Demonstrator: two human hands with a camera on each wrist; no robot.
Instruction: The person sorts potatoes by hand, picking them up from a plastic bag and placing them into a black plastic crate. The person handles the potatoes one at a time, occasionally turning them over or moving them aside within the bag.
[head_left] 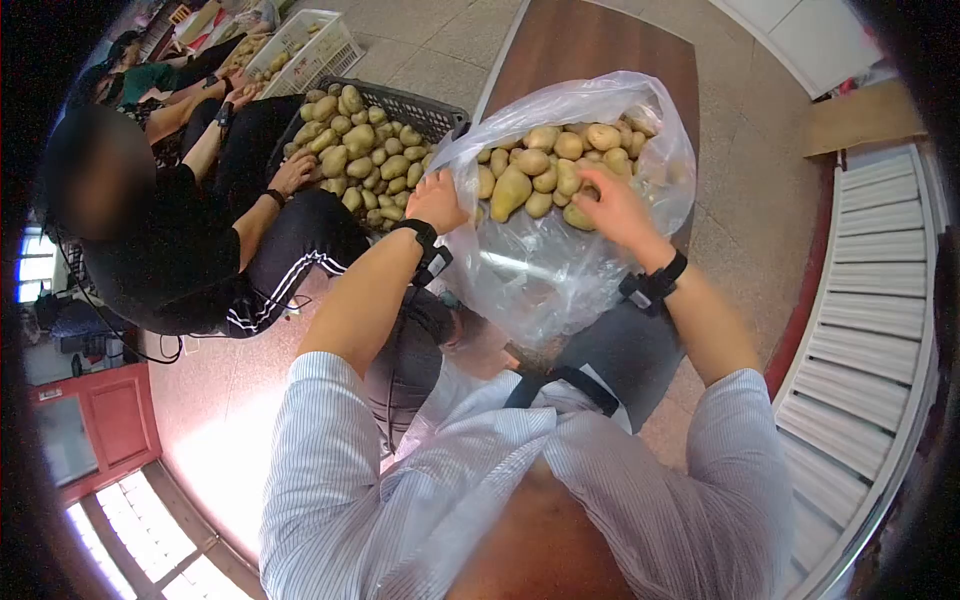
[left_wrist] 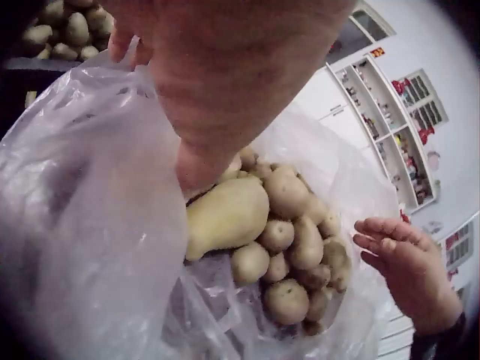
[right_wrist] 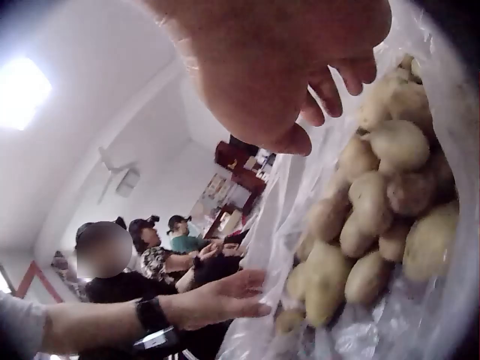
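A clear plastic bag with many potatoes inside lies with its mouth open. My left hand holds the bag's left rim; in the left wrist view the thumb is inside, by a large long potato, and the fingers are outside over the plastic. Over the right part of the potatoes is my right hand, its fingers loosely bent and apart, holding nothing. The right wrist view shows this hand above the bag's edge, clear of the potatoes.
A black crate full of potatoes stands left of the bag, with a seated person's hand on it. Beyond is a white crate. A brown tabletop lies under and behind the bag. A white radiator is at the right.
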